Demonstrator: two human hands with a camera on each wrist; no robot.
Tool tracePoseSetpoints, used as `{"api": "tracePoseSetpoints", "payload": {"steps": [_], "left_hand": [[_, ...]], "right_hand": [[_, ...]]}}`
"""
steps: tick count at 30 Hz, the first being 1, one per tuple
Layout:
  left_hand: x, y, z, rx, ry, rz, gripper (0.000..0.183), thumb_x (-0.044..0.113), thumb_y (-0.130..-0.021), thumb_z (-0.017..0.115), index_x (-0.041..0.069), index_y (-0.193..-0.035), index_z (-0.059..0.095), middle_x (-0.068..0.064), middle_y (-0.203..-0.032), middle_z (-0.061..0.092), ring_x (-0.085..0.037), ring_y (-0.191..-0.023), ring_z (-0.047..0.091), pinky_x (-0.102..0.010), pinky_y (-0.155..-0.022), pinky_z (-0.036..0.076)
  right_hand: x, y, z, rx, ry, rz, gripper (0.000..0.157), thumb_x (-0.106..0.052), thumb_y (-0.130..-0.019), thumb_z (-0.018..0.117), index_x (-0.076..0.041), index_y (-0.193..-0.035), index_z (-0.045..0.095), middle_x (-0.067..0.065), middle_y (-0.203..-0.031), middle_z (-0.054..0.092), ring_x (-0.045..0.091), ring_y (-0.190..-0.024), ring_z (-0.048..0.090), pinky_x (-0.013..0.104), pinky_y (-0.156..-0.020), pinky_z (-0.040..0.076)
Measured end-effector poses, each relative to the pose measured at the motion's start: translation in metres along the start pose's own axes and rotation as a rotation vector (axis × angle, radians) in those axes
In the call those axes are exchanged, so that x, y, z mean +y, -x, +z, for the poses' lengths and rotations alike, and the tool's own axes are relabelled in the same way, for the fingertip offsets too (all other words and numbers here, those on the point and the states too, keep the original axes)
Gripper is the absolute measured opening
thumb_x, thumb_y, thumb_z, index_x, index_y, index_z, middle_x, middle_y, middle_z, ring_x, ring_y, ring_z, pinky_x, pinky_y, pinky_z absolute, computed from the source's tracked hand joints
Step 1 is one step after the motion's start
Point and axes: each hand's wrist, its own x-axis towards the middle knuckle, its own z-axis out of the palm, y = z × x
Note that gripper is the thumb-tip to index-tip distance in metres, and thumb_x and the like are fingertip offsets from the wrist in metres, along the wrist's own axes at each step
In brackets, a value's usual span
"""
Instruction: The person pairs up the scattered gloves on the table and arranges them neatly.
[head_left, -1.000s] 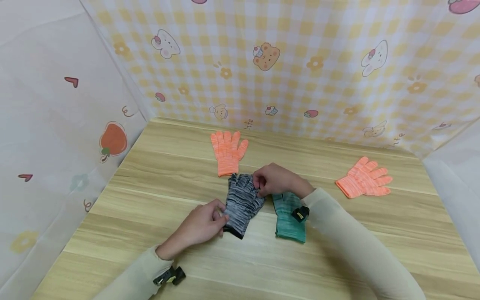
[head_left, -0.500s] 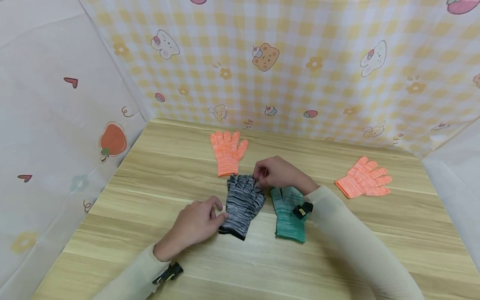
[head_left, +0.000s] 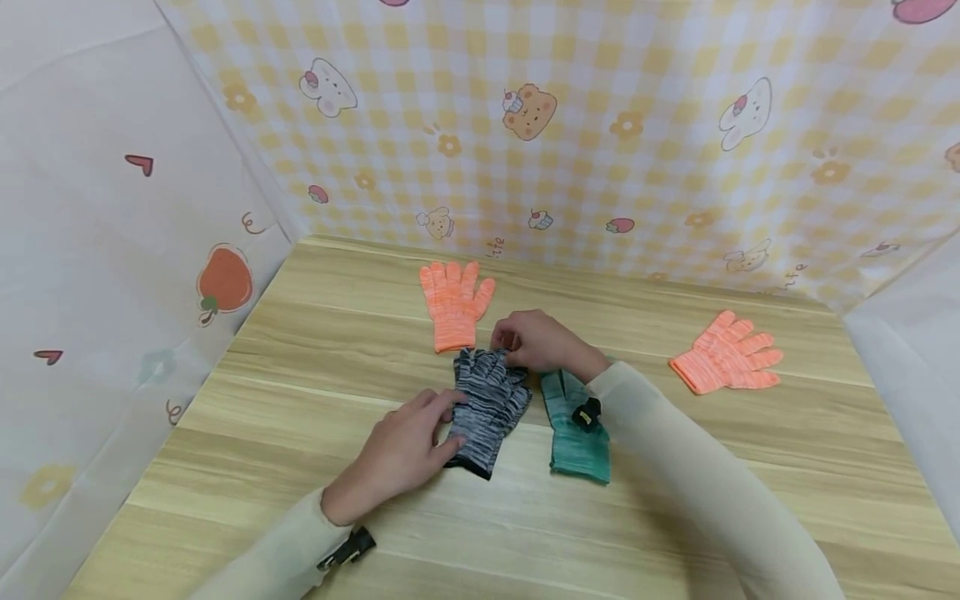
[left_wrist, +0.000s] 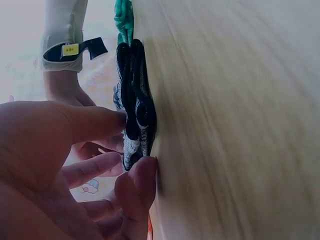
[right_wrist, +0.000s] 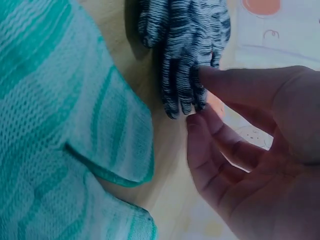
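While the right hand point(head_left: 543, 342), shifted slightly leftward, pinches the black-and-grey knit gloves point(head_left: 489, 408) by their fingertips on the table point(head_left: 337, 350), the left hand point(head_left: 405, 437), thumb and fingers apart, now reaches farther over them. Only the left wrist view shows two layered black cuffs point(left_wrist: 128, 90).

"life" on the checked cloth point(head_left: 585, 171)

Grey-black gloves point(head_left: 491, 408) — stacked, black-cuffed, slightly tilted

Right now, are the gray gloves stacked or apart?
The gray gloves are stacked: the left wrist view shows two black-edged cuffs layered together.
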Motion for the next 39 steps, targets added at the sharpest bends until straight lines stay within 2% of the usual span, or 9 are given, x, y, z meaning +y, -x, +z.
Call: {"api": "tracePoseSetpoints", "payload": {"steps": [5,9,15,21,25,29,33,39], "left_hand": [[0.000,-0.001,0.001,-0.019,-0.007,0.002,0.047,0.017,-0.094,0.089,0.016,-0.138,0.071,0.000,-0.097,0.061,-0.011,-0.070,0.053,-0.033,-0.056,0.045],[-0.001,-0.001,0.001,-0.034,0.008,-0.003,0.046,0.015,-0.094,0.089,0.016,-0.138,0.072,-0.001,-0.102,0.065,-0.010,-0.072,0.056,-0.032,-0.058,0.048],[-0.001,-0.002,0.001,-0.036,0.000,0.003,0.046,0.015,-0.094,0.089,0.015,-0.137,0.073,-0.001,-0.101,0.065,-0.010,-0.073,0.056,-0.033,-0.059,0.049],[-0.001,-0.002,0.001,-0.026,-0.006,0.017,0.047,0.015,-0.093,0.090,0.015,-0.137,0.073,0.001,-0.100,0.064,-0.010,-0.072,0.055,-0.032,-0.058,0.048],[-0.001,-0.002,0.002,-0.020,-0.004,0.024,0.047,0.015,-0.093,0.090,0.015,-0.136,0.074,0.001,-0.099,0.063,-0.009,-0.072,0.055,-0.032,-0.057,0.047],[-0.001,-0.002,0.002,-0.016,0.002,0.030,0.046,0.014,-0.092,0.090,0.015,-0.135,0.074,0.001,-0.098,0.063,-0.009,-0.071,0.054,-0.031,-0.056,0.047],[0.000,-0.002,0.001,-0.013,0.006,0.026,0.047,0.013,-0.091,0.091,0.014,-0.135,0.074,0.001,-0.098,0.063,-0.009,-0.070,0.054,-0.031,-0.056,0.046],[0.000,-0.002,0.001,-0.018,-0.005,0.011,0.048,0.015,-0.091,0.092,0.015,-0.135,0.074,0.002,-0.097,0.063,-0.009,-0.070,0.053,-0.032,-0.055,0.045]], "right_hand": [[0.000,-0.002,0.003,0.081,-0.007,-0.050,0.012,0.002,-0.098,0.075,-0.009,-0.102,0.079,0.003,-0.094,0.072,0.022,-0.085,0.066,0.042,-0.081,0.059],[0.000,-0.003,0.006,0.123,-0.006,-0.064,0.012,0.003,-0.098,0.075,-0.008,-0.098,0.077,0.003,-0.093,0.071,0.021,-0.083,0.065,0.041,-0.081,0.059],[-0.003,-0.006,0.008,0.107,0.015,-0.042,0.009,0.000,-0.100,0.075,-0.008,-0.103,0.078,0.004,-0.100,0.073,0.023,-0.090,0.071,0.041,-0.084,0.061],[-0.006,-0.011,0.008,0.085,-0.025,-0.035,0.007,-0.014,-0.103,0.078,-0.009,-0.107,0.081,0.001,-0.097,0.077,0.017,-0.087,0.071,0.038,-0.083,0.061],[-0.007,-0.015,0.008,0.071,-0.006,-0.066,0.006,-0.006,-0.099,0.078,-0.009,-0.104,0.080,-0.002,-0.091,0.074,0.013,-0.081,0.066,0.033,-0.078,0.058],[-0.010,-0.018,0.010,0.120,-0.009,-0.121,0.012,0.002,-0.098,0.073,-0.009,-0.099,0.078,0.000,-0.090,0.073,0.016,-0.080,0.064,0.035,-0.077,0.057],[-0.011,-0.021,0.014,0.161,0.008,-0.145,0.013,0.003,-0.098,0.075,-0.009,-0.094,0.077,0.002,-0.092,0.074,0.020,-0.084,0.066,0.038,-0.080,0.059],[-0.012,-0.024,0.020,0.104,0.105,-0.127,0.016,0.001,-0.100,0.075,-0.011,-0.093,0.081,0.003,-0.098,0.070,0.021,-0.089,0.067,0.037,-0.082,0.060]]}}
